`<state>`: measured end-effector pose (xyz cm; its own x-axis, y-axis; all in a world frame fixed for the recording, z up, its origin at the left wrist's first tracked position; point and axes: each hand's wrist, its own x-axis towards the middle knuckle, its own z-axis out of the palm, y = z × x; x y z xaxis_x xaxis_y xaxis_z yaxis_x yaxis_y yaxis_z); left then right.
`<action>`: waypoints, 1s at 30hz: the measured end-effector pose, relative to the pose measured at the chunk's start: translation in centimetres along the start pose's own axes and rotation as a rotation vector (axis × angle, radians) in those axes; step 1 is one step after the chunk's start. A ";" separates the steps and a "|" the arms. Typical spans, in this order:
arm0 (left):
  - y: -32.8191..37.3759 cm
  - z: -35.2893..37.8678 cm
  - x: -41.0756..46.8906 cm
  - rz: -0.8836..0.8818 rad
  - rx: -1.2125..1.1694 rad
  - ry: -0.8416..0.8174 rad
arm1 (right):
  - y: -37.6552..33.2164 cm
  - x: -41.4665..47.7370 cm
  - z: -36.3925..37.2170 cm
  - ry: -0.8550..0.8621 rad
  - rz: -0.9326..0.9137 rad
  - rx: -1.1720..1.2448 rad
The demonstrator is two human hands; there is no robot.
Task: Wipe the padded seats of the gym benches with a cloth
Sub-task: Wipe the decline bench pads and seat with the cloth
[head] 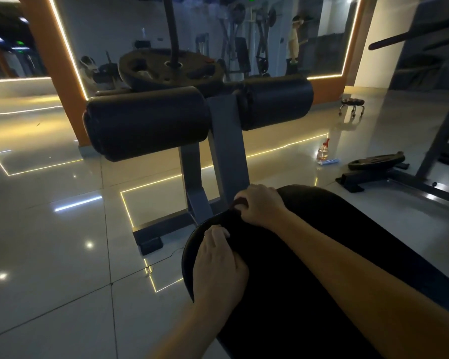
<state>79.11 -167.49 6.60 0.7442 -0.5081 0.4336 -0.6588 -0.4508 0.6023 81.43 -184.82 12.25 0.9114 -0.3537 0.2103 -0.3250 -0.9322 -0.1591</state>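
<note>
Both hands work at the far, rounded end of the black seat (322, 255), which runs in from the lower right. A dark cloth (235, 224) lies over that end between the 2 hands (it is almost the same black as the padding, so its full outline cannot be made out). The left hand (218, 263) rests on the seat's left edge, its fingers (218, 233) bent at the tips and pinching the cloth's near edge. The right hand (261, 206) sits further forward at the seat's tip, its fingers curled down over a reddish-brown fold of the cloth and gripping it. The right forearm crosses the seat diagonally from the lower right.

Just beyond the seat a grey post (226, 143) rises from a floor frame and carries 2 black rollers, the left roller (145, 125) nearer and larger in view, the right roller (276, 102) on the other side of the post. Behind them stands a mirror (114, 35) framed in orange with lit strips along its edges.

On the glossy tiled floor (49, 242) to the right stands a clear bottle (323, 151) with a red top, and near it a plate (376, 161) lies flat on a low black frame. A small stool (353, 103) stands farther back.
</note>
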 end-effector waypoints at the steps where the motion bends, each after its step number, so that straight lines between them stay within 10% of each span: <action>1: 0.0 0.0 0.1 0.005 -0.005 0.009 | 0.8 0.6 -0.4 0.001 0.052 -0.062; 5: 0.0 0.3 0.2 0.009 0.012 0.032 | 1.5 1.0 0.0 0.061 0.272 -0.096; 14: 0.5 -0.5 0.2 0.003 0.018 0.010 | -0.9 -3.2 1.8 0.177 -0.029 0.033; 21: 0.6 -0.9 -0.2 -0.032 -0.025 -0.024 | 8.6 -5.8 0.1 0.301 0.381 0.043; 30: 0.7 -0.9 -0.1 -0.064 0.000 -0.020 | 0.8 -11.5 1.5 0.153 0.069 0.226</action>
<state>78.65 -167.14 7.60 0.7823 -0.4927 0.3811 -0.6102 -0.4829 0.6281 71.10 -181.38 8.23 0.8347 -0.4395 0.3317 -0.3051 -0.8707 -0.3859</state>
